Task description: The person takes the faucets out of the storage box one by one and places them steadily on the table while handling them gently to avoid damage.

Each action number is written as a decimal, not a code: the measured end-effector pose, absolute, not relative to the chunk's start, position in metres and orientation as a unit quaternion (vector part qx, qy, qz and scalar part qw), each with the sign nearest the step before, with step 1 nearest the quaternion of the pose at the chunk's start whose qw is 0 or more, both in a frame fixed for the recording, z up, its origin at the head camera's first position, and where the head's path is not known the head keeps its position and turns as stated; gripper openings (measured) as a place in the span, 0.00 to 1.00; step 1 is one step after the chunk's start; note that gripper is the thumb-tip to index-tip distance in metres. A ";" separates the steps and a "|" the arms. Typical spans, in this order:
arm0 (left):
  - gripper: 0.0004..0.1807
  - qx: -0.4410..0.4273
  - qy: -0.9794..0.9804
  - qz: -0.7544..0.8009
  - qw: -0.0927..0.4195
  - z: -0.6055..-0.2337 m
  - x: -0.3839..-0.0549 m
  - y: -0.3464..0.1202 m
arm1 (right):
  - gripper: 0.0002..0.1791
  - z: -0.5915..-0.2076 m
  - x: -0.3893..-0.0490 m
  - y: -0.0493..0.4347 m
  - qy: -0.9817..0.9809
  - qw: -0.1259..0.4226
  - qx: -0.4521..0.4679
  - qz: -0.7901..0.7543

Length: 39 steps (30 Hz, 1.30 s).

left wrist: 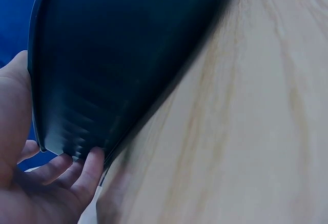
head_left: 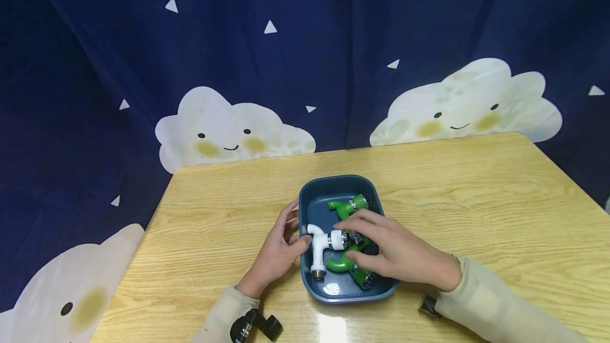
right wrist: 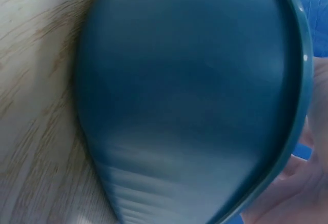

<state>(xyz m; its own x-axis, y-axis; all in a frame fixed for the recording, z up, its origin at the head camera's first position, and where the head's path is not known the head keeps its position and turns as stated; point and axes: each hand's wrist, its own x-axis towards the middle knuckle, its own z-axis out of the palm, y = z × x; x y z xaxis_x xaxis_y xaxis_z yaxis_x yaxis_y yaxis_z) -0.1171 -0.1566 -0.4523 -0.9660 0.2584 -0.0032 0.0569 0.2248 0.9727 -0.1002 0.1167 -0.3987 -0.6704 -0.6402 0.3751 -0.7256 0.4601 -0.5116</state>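
A dark blue plastic bin [head_left: 340, 299] holds several plastic taps. The white tap [head_left: 318, 250] lies along its left side, brass threaded end toward me and ribbed handle to the right. One green tap [head_left: 344, 209] lies at the far end; another green tap [head_left: 339, 265] is nearer, partly under my right hand. My left hand [head_left: 278, 250] grips the bin's left wall, thumb over the rim and fingers against the outside [left wrist: 56, 175]. My right hand [head_left: 395, 247] reaches in over the right rim, thumb and forefinger spread around the white tap's handle. Its other fingers are partly hidden.
The bin stands on a light wood table [head_left: 229, 200]. Behind the table hangs a dark blue curtain [head_left: 305, 57] printed with clouds and triangles. A black wrist device [head_left: 254, 324] sits on the left sleeve, and a black strap [head_left: 429, 306] shows by the right one.
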 end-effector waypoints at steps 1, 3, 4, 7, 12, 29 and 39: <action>0.45 0.101 0.778 0.614 0.083 -0.452 -0.117 -0.157 | 0.27 -0.399 -0.100 0.117 -0.852 0.064 0.401 0.331; 0.45 0.101 0.778 0.614 0.084 -0.453 -0.117 -0.157 | 0.26 -0.399 -0.100 0.116 -0.852 0.061 0.401 0.331; 0.45 0.101 0.778 0.615 0.085 -0.453 -0.117 -0.157 | 0.26 -0.399 -0.100 0.116 -0.853 0.059 0.400 0.330; 0.45 0.100 0.777 0.615 0.086 -0.453 -0.118 -0.157 | 0.26 -0.400 -0.100 0.116 -0.855 0.055 0.398 0.327; 0.45 0.099 0.778 0.615 0.085 -0.452 -0.118 -0.157 | 0.27 -0.400 -0.100 0.116 -0.858 0.047 0.397 0.323; 0.45 0.105 0.773 0.619 0.086 -0.453 -0.118 -0.157 | 0.26 -0.401 -0.099 0.115 -0.867 0.014 0.403 0.293; 0.45 0.107 0.781 0.610 0.079 -0.452 -0.117 -0.157 | 0.25 -0.401 -0.098 0.114 -0.874 0.015 0.406 0.267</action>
